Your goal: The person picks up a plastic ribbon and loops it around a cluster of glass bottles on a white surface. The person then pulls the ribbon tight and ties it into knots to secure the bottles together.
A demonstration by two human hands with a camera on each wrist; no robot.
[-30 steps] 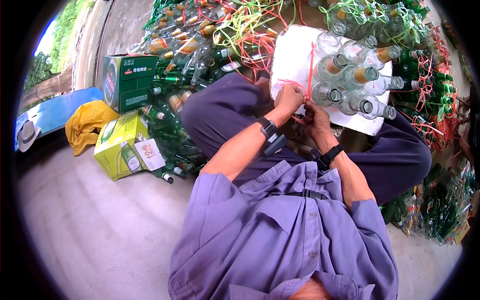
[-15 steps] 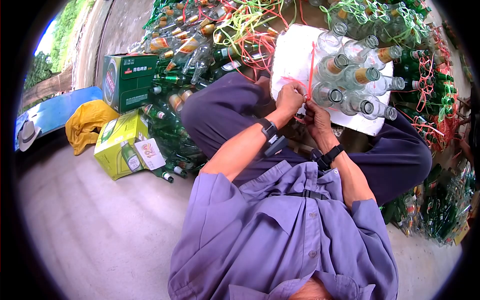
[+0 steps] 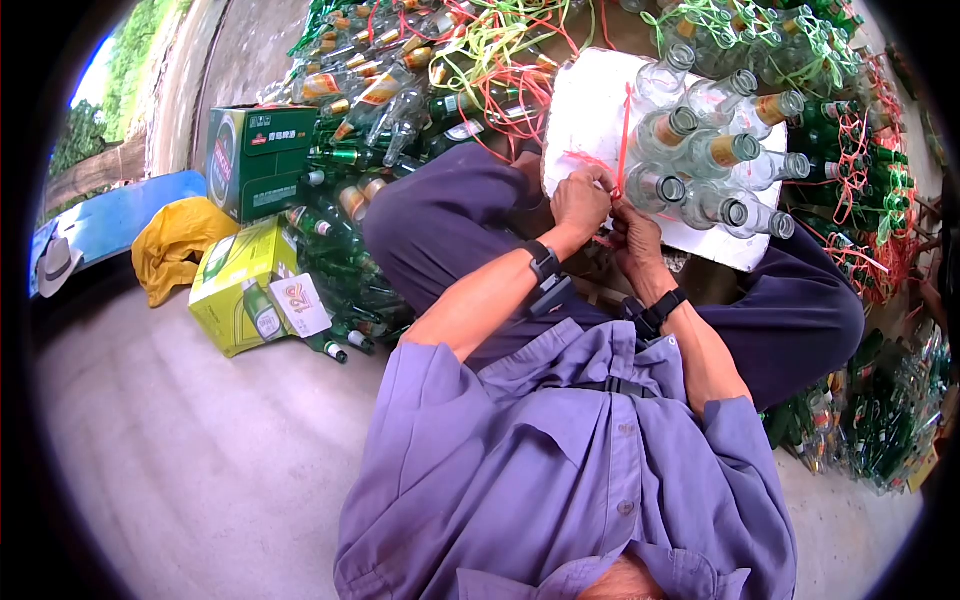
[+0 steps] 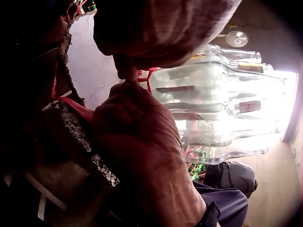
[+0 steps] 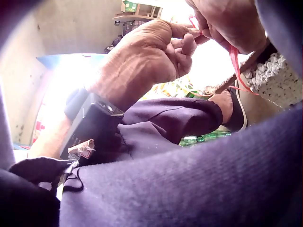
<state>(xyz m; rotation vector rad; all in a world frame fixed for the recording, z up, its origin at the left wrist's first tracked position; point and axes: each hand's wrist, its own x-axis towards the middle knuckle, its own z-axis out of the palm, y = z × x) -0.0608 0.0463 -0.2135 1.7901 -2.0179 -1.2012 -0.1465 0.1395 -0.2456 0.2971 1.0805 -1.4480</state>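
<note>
Several clear glass bottles (image 3: 700, 150) stand grouped on a white foam board (image 3: 585, 115). A red plastic strap (image 3: 625, 125) runs along the group's near-left side. At its lower end my left hand (image 3: 580, 208) pinches the strap between thumb and finger. Close beside it, my right hand (image 3: 637, 240) grips the strap too, with curled fingers. In the left wrist view a strand (image 4: 78, 108) trails from the right hand (image 4: 137, 123) past the board's rough broken edge (image 4: 78, 130). The fingertips of both hands meet near a small red loop (image 4: 150, 78) beside the bottles.
Crossed legs in dark trousers (image 3: 440, 215) flank the board. Green bottles (image 3: 335, 255), a green carton (image 3: 262, 165) and a yellow-green carton (image 3: 240, 290) lie to the left. Tangled red and green straps (image 3: 495, 60) cover bottles behind. Strapped green bottles (image 3: 885, 170) stand at right.
My left hand has shifted and turned very slightly at the strap. The right hand stays almost in place, and the bottles and board have not moved.
</note>
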